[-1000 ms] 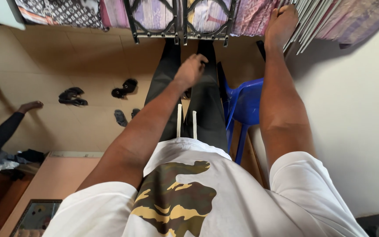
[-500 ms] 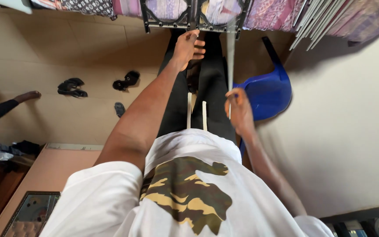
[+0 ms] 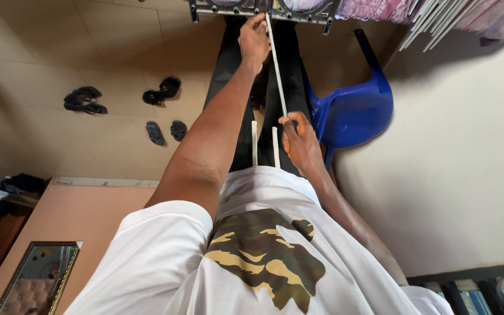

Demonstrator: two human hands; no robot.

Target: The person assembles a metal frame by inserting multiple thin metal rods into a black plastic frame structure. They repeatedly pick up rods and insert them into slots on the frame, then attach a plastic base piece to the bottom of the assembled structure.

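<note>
Beige floor tiles [image 3: 88, 46] filled the upper left of the view, and a pale wall [image 3: 468, 163] closed off the right side. A thin grey rod [image 3: 276, 67] was held at both ends in front of the body. The left hand [image 3: 254, 39] was closed around the rod's upper end, just below a black metal frame [image 3: 263, 8]. The right hand [image 3: 300, 140] was pinched shut on the lower end, beside two white drawstrings [image 3: 263, 143] hanging over black trousers [image 3: 231, 76].

A blue plastic chair [image 3: 354, 111] stood immediately right of the rod, against the wall. A bundle of similar grey rods [image 3: 433, 26] leaned at the upper right, below patterned fabric [image 3: 374, 9]. Dark sandals [image 3: 83, 100] and further footwear [image 3: 163, 90] lay well apart on the tiles. A framed mirror [image 3: 36, 277] rested at the lower left.

The black frame was cut off by the top edge, so its full shape could not be determined. The exact contact between the rod's tip and the frame was hidden by the left fingers.
</note>
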